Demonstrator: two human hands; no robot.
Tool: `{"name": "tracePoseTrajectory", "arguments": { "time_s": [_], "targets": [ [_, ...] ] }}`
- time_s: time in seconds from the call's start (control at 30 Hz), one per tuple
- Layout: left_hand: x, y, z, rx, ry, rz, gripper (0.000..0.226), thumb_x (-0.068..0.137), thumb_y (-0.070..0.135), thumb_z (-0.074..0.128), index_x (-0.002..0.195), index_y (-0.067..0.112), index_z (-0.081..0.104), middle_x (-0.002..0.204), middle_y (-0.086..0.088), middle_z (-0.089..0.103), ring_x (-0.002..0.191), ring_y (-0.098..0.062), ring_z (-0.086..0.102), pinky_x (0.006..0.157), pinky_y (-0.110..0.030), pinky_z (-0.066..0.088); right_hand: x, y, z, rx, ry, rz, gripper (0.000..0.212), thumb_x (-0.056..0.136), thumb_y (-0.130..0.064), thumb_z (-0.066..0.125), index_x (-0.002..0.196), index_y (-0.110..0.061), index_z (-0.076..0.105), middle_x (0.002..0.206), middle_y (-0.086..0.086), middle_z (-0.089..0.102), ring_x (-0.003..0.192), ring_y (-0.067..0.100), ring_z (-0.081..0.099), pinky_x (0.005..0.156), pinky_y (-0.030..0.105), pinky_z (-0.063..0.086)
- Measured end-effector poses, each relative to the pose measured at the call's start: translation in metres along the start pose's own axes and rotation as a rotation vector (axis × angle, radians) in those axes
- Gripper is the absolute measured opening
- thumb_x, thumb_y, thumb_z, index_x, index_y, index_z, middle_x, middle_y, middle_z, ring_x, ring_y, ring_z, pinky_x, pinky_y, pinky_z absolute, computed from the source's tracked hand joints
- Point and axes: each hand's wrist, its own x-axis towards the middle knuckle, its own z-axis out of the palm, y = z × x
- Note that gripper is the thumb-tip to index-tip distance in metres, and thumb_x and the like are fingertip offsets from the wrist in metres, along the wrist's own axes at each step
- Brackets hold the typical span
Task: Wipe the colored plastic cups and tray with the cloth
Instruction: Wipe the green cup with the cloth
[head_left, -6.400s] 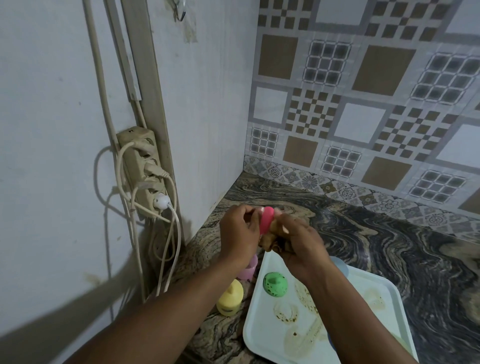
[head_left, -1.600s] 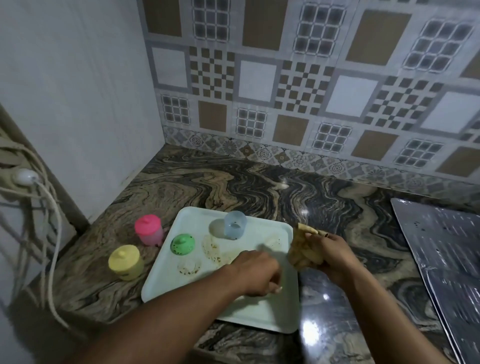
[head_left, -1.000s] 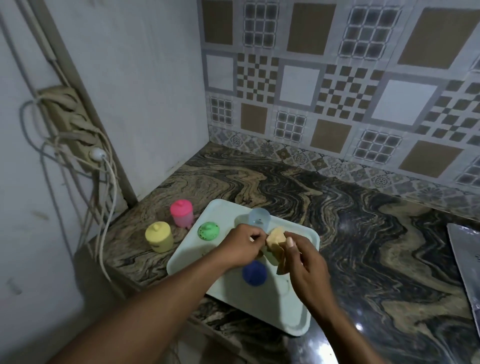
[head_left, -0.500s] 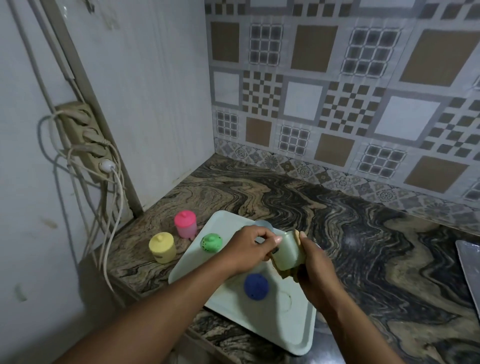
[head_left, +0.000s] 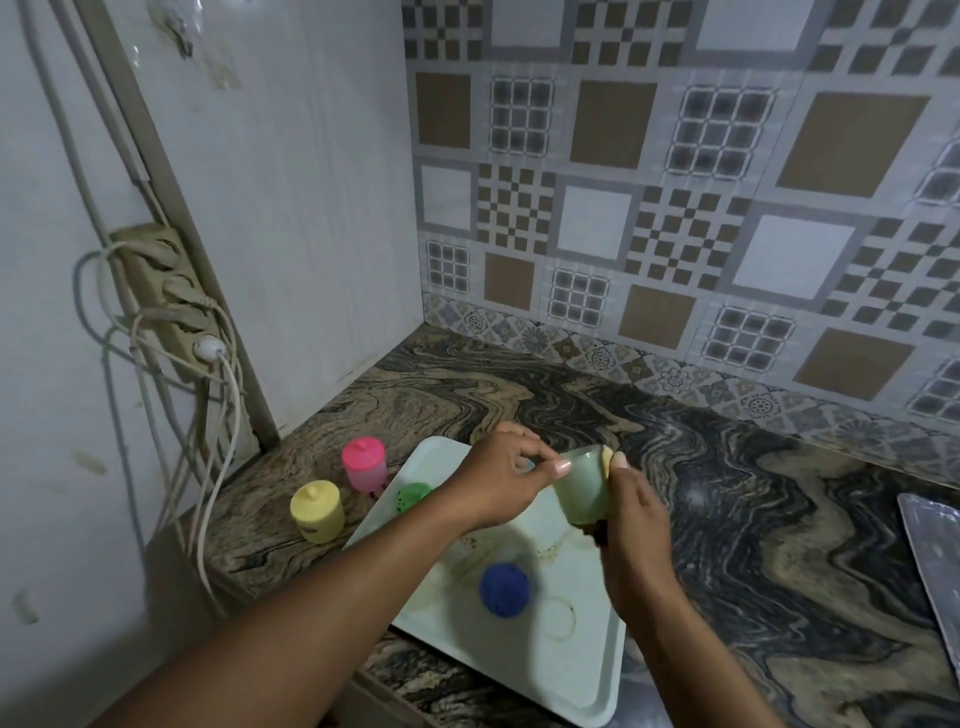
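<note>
Above the pale tray (head_left: 576, 670), both hands hold a pale green cup (head_left: 581, 491). My left hand (head_left: 498, 480) pinches its rim from the left. My right hand (head_left: 631, 525) grips the cup's right side with a tan cloth (head_left: 607, 457) tucked behind it; only the cloth's top edge shows. A blue lid (head_left: 504, 590) lies on the stained tray. A green lid (head_left: 413, 496) sits at the tray's left, partly behind my left forearm. On the counter to the left of the tray stand a pink lidded cup (head_left: 364, 464) and a yellow lidded cup (head_left: 317, 512).
The tray overhangs the front edge of the marbled counter (head_left: 753, 519). A power strip (head_left: 166, 301) with hanging cables is fixed to the left wall. A metal sheet (head_left: 935, 561) lies at the right edge. A tiled wall closes the back.
Over six seconds the pink cup went from my hands to the counter. My hands took up the pale green cup with the cloth and now hold it slightly higher and more upright.
</note>
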Motion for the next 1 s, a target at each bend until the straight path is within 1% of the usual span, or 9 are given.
{"name": "tracePoseTrajectory", "arguments": {
  "time_s": [0.07, 0.13, 0.2, 0.3, 0.4, 0.5, 0.6, 0.83, 1.0],
  "targets": [
    [-0.001, 0.008, -0.002, -0.108, -0.012, -0.049, 0.030, 0.088, 0.053, 0.069, 0.089, 0.025, 0.077, 0.114, 0.000, 0.065, 0.100, -0.018, 0.068, 0.090, -0.038, 0.058, 0.002, 0.003, -0.004, -0.267, -0.017, -0.367, 0.026, 0.102, -0.042, 0.054, 0.103, -0.021, 0.068, 0.090, -0.003, 0.069, 0.079, 0.015, 0.062, 0.067, 0.034, 0.050],
    [-0.002, 0.014, 0.000, -0.208, -0.022, -0.071, 0.027, 0.091, 0.042, 0.071, 0.090, 0.016, 0.078, 0.100, -0.007, 0.074, 0.089, -0.021, 0.073, 0.085, -0.037, 0.061, 0.002, 0.004, -0.005, -0.389, -0.034, -0.509, 0.025, 0.102, -0.043, 0.051, 0.109, -0.026, 0.067, 0.097, -0.007, 0.071, 0.086, 0.010, 0.066, 0.070, 0.028, 0.052],
    [-0.002, 0.012, 0.003, -0.203, 0.001, -0.010, 0.015, 0.093, 0.026, 0.071, 0.092, 0.012, 0.077, 0.100, -0.005, 0.073, 0.090, -0.021, 0.072, 0.086, -0.035, 0.061, 0.001, -0.002, 0.000, -0.229, -0.013, -0.292, 0.031, 0.103, -0.046, 0.047, 0.107, -0.023, 0.068, 0.096, -0.001, 0.070, 0.082, 0.015, 0.063, 0.067, 0.031, 0.049],
    [-0.005, 0.001, 0.005, -0.211, 0.016, 0.009, 0.010, 0.093, 0.019, 0.071, 0.094, 0.011, 0.077, 0.118, 0.002, 0.068, 0.100, -0.024, 0.070, 0.089, -0.037, 0.060, 0.005, -0.017, 0.000, 0.156, -0.125, 0.333, 0.041, 0.104, -0.045, 0.045, 0.113, -0.012, 0.068, 0.102, 0.017, 0.072, 0.082, 0.027, 0.066, 0.070, 0.038, 0.049],
    [-0.008, -0.005, 0.005, -0.352, -0.013, -0.064, 0.009, 0.095, 0.017, 0.068, 0.090, 0.014, 0.075, 0.123, 0.000, 0.066, 0.101, -0.022, 0.072, 0.087, -0.035, 0.060, 0.008, -0.019, 0.000, 0.273, -0.149, 0.468, 0.041, 0.102, -0.043, 0.051, 0.114, -0.007, 0.066, 0.100, 0.019, 0.072, 0.078, 0.029, 0.068, 0.067, 0.038, 0.051],
    [-0.008, 0.003, 0.008, -0.543, -0.022, -0.183, 0.009, 0.096, 0.023, 0.067, 0.102, 0.021, 0.074, 0.120, -0.005, 0.067, 0.103, -0.021, 0.071, 0.090, -0.036, 0.059, 0.007, -0.013, 0.006, -0.027, 0.050, 0.006, 0.035, 0.101, -0.043, 0.054, 0.108, -0.013, 0.070, 0.090, 0.007, 0.070, 0.079, 0.025, 0.063, 0.063, 0.033, 0.047],
    [-0.001, 0.020, 0.012, -0.793, -0.003, -0.346, 0.026, 0.097, 0.031, 0.065, 0.111, 0.009, 0.069, 0.114, -0.017, 0.069, 0.098, -0.029, 0.069, 0.091, -0.047, 0.059, 0.002, -0.008, 0.005, -0.528, 0.035, -0.581, 0.027, 0.099, -0.046, 0.054, 0.107, -0.025, 0.068, 0.094, -0.009, 0.069, 0.086, 0.006, 0.064, 0.069, 0.025, 0.049],
    [-0.007, 0.019, 0.022, -0.687, 0.065, -0.282, 0.036, 0.093, 0.024, 0.071, 0.108, -0.009, 0.067, 0.114, -0.020, 0.071, 0.104, -0.021, 0.069, 0.088, -0.037, 0.060, 0.010, -0.001, 0.002, -0.283, 0.030, -0.320, 0.046, 0.093, -0.061, 0.046, 0.101, -0.024, 0.071, 0.085, -0.005, 0.069, 0.076, 0.009, 0.058, 0.068, 0.036, 0.046],
    [-0.008, 0.018, 0.021, -0.649, 0.067, -0.189, 0.024, 0.086, 0.018, 0.078, 0.071, 0.007, 0.063, 0.108, -0.012, 0.073, 0.098, -0.020, 0.071, 0.090, -0.043, 0.060, 0.009, -0.003, 0.003, -0.318, 0.025, -0.395, 0.040, 0.096, -0.056, 0.049, 0.098, -0.022, 0.071, 0.085, -0.002, 0.071, 0.076, 0.012, 0.060, 0.067, 0.033, 0.046]
  ]
}}
